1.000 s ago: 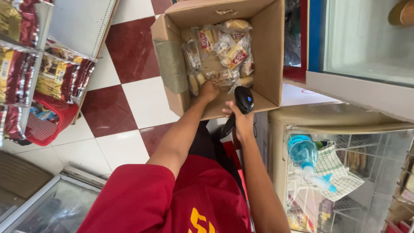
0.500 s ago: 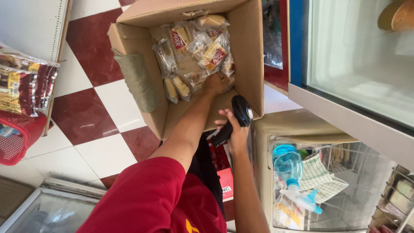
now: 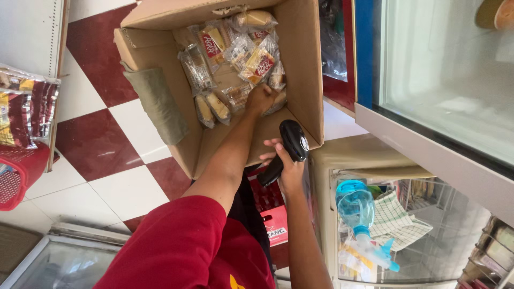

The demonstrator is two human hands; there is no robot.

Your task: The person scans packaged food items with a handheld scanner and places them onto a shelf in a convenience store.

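Head view, looking straight down. Open cardboard box (image 3: 300, 69) stands on a red-and-white checkered floor (image 3: 101, 144), flaps spread, one flap carrying a strip of dull green tape.

Inside the box: a loose heap of wrapped snack packets (image 3: 235, 59), clear film with red and yellow printing, most lying flat, a few overlapping.

Left hand (image 3: 261, 99) reaches down into the box and rests on the packets at the near edge of the heap. Fingers are curled over a packet there; whether the grip has actually closed on it cannot be told from this angle.

Right hand (image 3: 286, 166) sits just outside the box's near wall, clenched around the handle of a black handheld barcode scanner (image 3: 289, 150). Scanner's long axis runs diagonally: handle low and toward the person's body, rounded head up against the box edge, pointing toward the packets. Scanner head is near the left hand but not touching it.

Person wears a red shirt (image 3: 182, 246).

To the right, a glass-topped chest freezer (image 3: 321, 160) with a blue spray bottle (image 3: 357, 211) and a checked cloth (image 3: 396, 219) lying together. A red plastic basket (image 3: 16, 176) at far left.
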